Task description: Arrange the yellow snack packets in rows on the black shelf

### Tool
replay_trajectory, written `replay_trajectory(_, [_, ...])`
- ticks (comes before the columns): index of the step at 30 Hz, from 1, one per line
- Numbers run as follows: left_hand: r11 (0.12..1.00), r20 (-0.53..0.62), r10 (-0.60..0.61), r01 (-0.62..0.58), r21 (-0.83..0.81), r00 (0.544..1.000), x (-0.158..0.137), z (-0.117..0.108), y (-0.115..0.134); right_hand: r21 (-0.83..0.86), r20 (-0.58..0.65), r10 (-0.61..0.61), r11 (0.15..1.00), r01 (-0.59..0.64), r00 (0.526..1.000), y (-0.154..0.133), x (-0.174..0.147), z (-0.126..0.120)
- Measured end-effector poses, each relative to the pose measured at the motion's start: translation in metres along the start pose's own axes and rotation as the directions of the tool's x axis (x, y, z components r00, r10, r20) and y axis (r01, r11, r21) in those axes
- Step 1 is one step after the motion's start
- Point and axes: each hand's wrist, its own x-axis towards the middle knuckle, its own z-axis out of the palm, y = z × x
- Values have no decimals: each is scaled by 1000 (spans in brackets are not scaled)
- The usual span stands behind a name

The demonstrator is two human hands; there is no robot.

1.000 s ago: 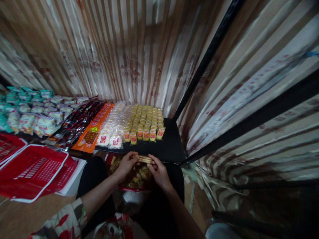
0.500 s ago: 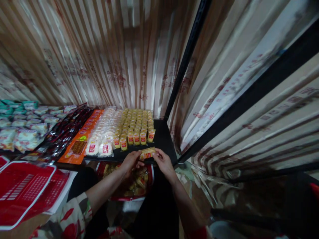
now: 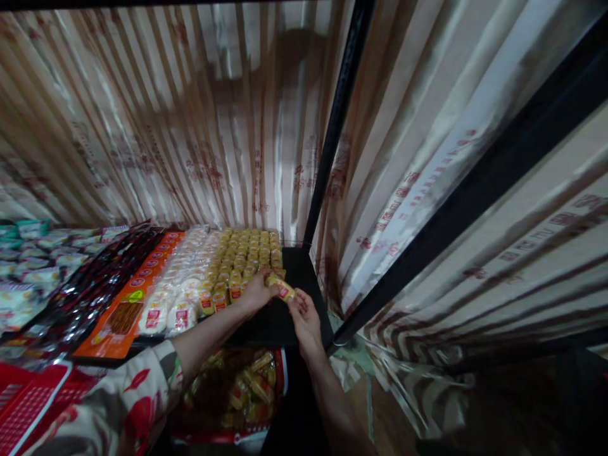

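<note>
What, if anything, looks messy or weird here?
I see nothing spilled or broken. The loose yellow packets in the red container look messiest: they lie jumbled, while the yellow rows on the black shelf line up neatly.

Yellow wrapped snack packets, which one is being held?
The yellow packet between left hand and right hand; others sit on the black shelf or below it.

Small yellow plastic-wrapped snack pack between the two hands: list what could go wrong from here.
Held near its ends by the left hand and right hand, the snack pack could slip onto the black shelf. The left hand appears close to the rows of yellow plastic-wrapped packs, so might knock some over.
</note>
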Motion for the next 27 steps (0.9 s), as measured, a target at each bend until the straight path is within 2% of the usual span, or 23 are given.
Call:
replay_trajectory(3, [986, 2, 70, -69, 151, 998, 23, 3, 12, -217, -57, -225, 954, 207, 973, -7, 19, -1])
replay_trajectory(5, [962, 90, 121, -139, 235, 989, 38, 4, 19, -343, -21, -332, 889, 305, 943, -14, 32, -1])
replay_trajectory(7, [926, 176, 170, -218, 307, 970, 53, 7, 26, -411, 2, -374, 845, 341, 928, -21, 45, -1])
replay_trajectory(12, [835, 251, 248, -338, 434, 936, 91, 19, 36, -489, -10, -379, 809, 326, 925, -27, 82, 3])
replay_trajectory(17, [793, 160, 349, -381, 474, 924, 115, 30, 32, -460, -29, -340, 839, 289, 940, -21, 124, 9])
replay_trajectory(19, [729, 150, 406, -419, 542, 901, 115, 33, 31, -449, -60, -299, 860, 242, 952, -13, 141, 13])
replay_trajectory(21, [635, 189, 447, -458, 622, 875, 111, 36, 29, -447, -112, -250, 877, 176, 962, -1, 155, 19])
replay_trajectory(24, [509, 279, 443, -495, 704, 852, 108, 38, 22, -446, -160, -196, 889, 106, 967, 17, 173, 26])
replay_trajectory(27, [455, 322, 425, -508, 731, 846, 113, 39, 11, -501, -179, -206, 860, 91, 962, 28, 187, 31])
